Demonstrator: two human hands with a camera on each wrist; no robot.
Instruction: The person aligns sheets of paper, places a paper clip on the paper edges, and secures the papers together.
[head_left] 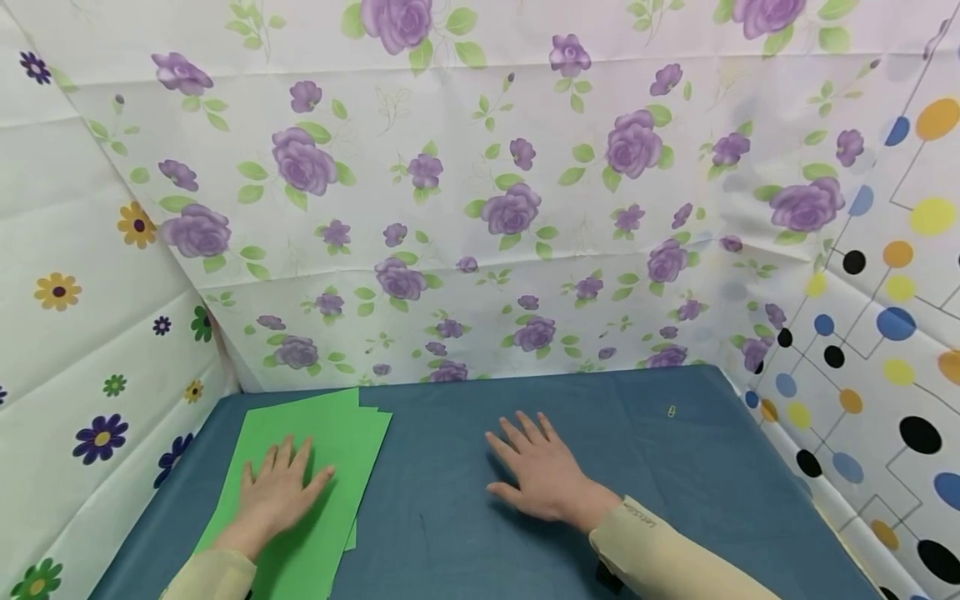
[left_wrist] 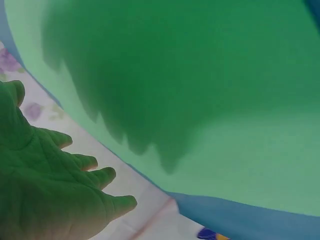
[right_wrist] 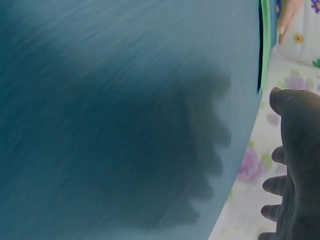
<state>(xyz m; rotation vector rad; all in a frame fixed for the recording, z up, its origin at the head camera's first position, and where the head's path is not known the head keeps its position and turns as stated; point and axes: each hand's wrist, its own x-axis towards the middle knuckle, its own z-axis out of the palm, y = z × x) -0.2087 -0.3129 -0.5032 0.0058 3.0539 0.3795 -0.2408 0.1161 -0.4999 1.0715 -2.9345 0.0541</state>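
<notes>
Several sheets of green paper [head_left: 341, 467] lie in a loose, uneven stack at the left of the blue-covered table [head_left: 450, 517]. Above the stack hovers my left hand [head_left: 279, 493], palm down with fingers spread; the left wrist view shows its shadow on the paper [left_wrist: 240, 160] and a gap below the palm. My right hand [head_left: 546, 473] is held over the blue cloth right of the stack, fingers straight and apart. In the right wrist view that hand [right_wrist: 302, 165] casts a shadow on the cloth [right_wrist: 125, 125]. Neither hand holds anything.
A small yellow paper clip [head_left: 672, 411] lies toward the back right of the table. Behind stands a sheet with purple roses [head_left: 510, 208]. Flower-print cloth [head_left: 60, 358] borders the left side, and dotted cloth [head_left: 892, 375] the right.
</notes>
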